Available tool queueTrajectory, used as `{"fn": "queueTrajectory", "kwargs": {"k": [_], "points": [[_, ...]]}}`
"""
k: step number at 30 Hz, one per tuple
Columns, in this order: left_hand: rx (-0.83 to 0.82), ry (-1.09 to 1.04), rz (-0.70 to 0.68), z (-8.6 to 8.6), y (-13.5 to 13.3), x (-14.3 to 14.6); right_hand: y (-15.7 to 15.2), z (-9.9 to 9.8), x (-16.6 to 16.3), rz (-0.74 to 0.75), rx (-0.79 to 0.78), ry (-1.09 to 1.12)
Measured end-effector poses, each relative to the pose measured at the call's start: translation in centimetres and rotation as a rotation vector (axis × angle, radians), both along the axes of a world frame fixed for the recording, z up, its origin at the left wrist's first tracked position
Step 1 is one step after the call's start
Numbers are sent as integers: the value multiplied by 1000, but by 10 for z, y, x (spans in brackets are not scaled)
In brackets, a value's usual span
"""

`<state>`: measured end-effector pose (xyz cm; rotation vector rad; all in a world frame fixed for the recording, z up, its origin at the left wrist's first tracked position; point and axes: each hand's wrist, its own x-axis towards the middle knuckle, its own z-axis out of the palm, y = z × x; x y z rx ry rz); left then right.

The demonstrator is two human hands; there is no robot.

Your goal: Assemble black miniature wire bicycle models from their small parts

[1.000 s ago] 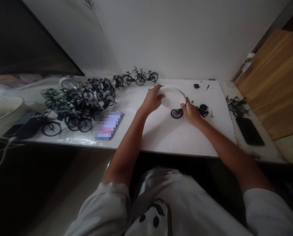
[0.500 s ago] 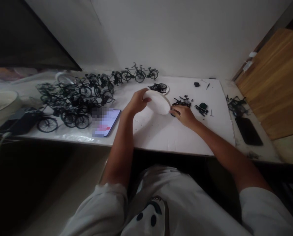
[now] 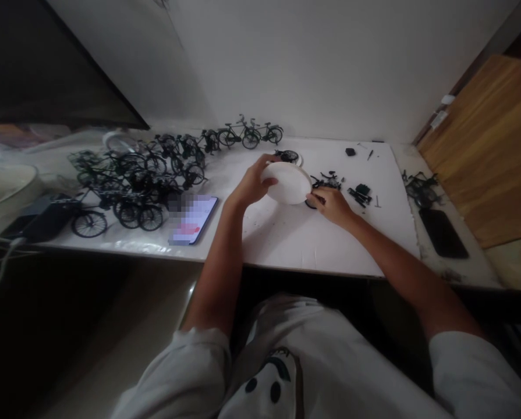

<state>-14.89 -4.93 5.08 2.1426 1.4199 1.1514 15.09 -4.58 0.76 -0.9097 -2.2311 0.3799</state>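
My left hand (image 3: pixel 254 181) grips the left rim of a white round dish (image 3: pixel 289 184), held tilted just above the white table (image 3: pixel 312 238). My right hand (image 3: pixel 330 205) rests on the table at the dish's right edge, fingers curled around a small black wheel part (image 3: pixel 311 202). A heap of small black model parts (image 3: pixel 328 180) lies just beyond my right hand. Behind the dish, another white plate with black parts (image 3: pixel 289 156) is partly hidden.
Several black model bicycles (image 3: pixel 138 180) crowd the table's left side, two more (image 3: pixel 249 134) by the wall. A lit phone (image 3: pixel 194 218) lies left of my arm. Loose black pieces (image 3: pixel 360 193), a dark phone (image 3: pixel 442 233) and more parts (image 3: pixel 420 187) lie right. A wooden board (image 3: pixel 491 145) leans at far right.
The white dish came off the spot where it lay and moved left and nearer to me, uncovering the heap of black parts. My right hand let go of its rim and settled by the small wheel.
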Motion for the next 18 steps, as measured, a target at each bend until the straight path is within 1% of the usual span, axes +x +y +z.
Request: {"fn": "queueTrajectory", "kwargs": {"k": [3,6,12,15,18], "points": [[-17,52,24,0,1,-2,-4,4,0,-8,16,8],[-35,83,52,0,2,-3,-9,5,-2,16,62,42],[-43,119,50,4,-2,1,-7,0,-3,81,156,157],[-43,132,37,5,-4,2,-5,1,-1,16,218,127],[-40,128,49,5,-4,3,-9,3,-2,-77,329,89]]}}
